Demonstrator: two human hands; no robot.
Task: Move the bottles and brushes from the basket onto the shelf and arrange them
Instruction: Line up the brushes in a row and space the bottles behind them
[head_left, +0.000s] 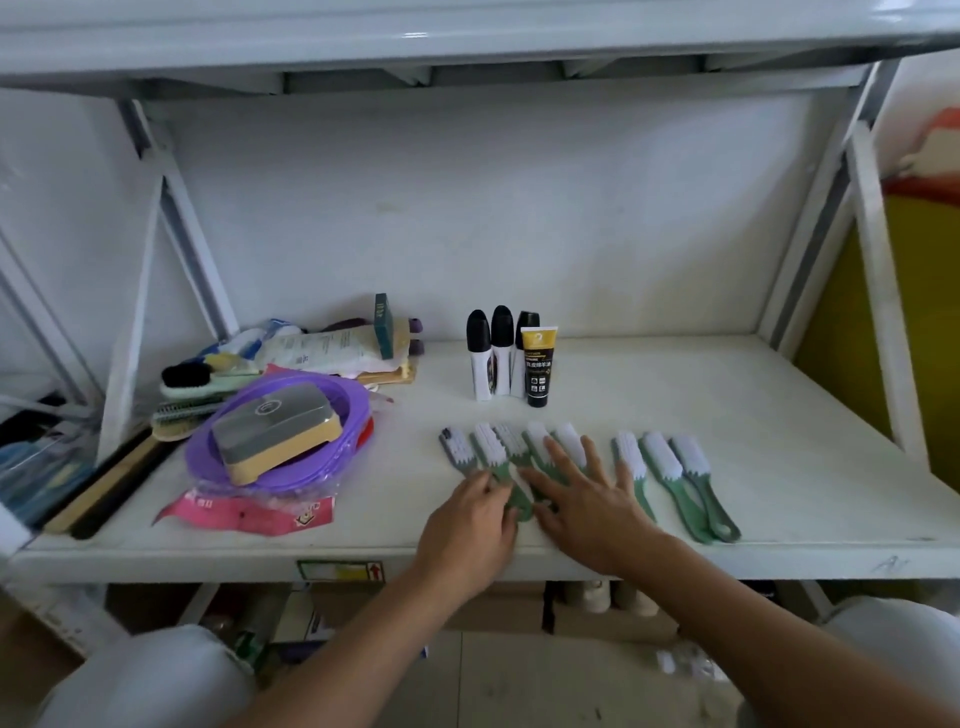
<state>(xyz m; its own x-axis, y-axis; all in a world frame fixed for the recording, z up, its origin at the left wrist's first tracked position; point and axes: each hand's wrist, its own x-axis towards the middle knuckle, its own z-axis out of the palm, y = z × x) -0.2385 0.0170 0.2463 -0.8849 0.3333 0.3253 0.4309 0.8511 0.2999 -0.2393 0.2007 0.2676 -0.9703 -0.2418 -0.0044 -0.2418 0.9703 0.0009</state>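
Several green brushes with white bristles (660, 460) lie in a row on the white shelf (727, 415). My left hand (470, 525) has its fingers curled on the handles of the left group of brushes (488, 447). My right hand (587, 493) lies flat with fingers spread over the middle brushes. Three black-capped white bottles (491, 353) and a black-and-yellow tube (537, 366) stand upright behind the brushes. A purple basket (332, 447) sits at the left with a grey-and-tan box in it.
Left of the basket lie other brushes (187, 379), packets and a green box (384, 325). A pink wrapper (249, 512) lies under the basket. Shelf posts stand at both sides. Cartons sit below the shelf.
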